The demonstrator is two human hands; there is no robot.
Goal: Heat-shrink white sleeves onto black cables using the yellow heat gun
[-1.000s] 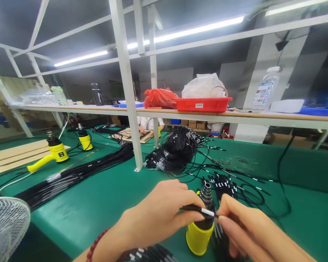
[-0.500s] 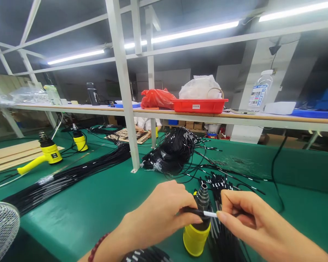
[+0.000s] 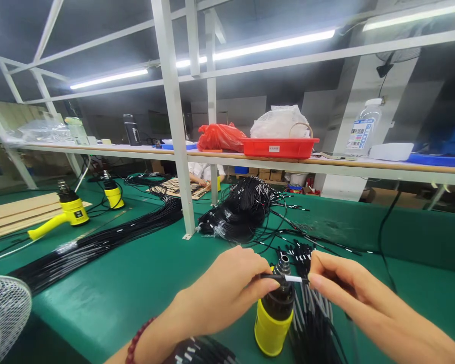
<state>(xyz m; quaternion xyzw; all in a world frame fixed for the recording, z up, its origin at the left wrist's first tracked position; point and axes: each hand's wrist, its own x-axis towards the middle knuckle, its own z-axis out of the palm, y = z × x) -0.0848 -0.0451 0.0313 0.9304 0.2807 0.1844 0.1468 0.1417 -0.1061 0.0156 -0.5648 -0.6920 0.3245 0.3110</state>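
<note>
A black cable with a white sleeve (image 3: 293,278) is stretched level between my two hands. My left hand (image 3: 231,283) pinches its black part between thumb and forefinger. At the cable's other end, the fingertips of my right hand (image 3: 349,288) are closed on a short dark tip. Just behind the cable, a yellow heat gun (image 3: 273,326) stands upright with its metal nozzle pointing up. Beside it, under my right hand, lies a bundle of black cables (image 3: 311,323) with white-marked ends. More cable ends (image 3: 205,351) show below my left wrist.
A tangled cable heap (image 3: 246,212) lies behind my hands, near a white shelf post (image 3: 178,151). Two more heat guns (image 3: 74,211) and a long cable bundle (image 3: 109,237) are at left. A fan (image 3: 5,313) borders the bench. A person's hand (image 3: 199,179) is beyond.
Both hands have risen slightly with the cable, bringing it close to the heat gun's nozzle. The right hand has shifted a little right, and a dark tip now shows beyond the white sleeve.
</note>
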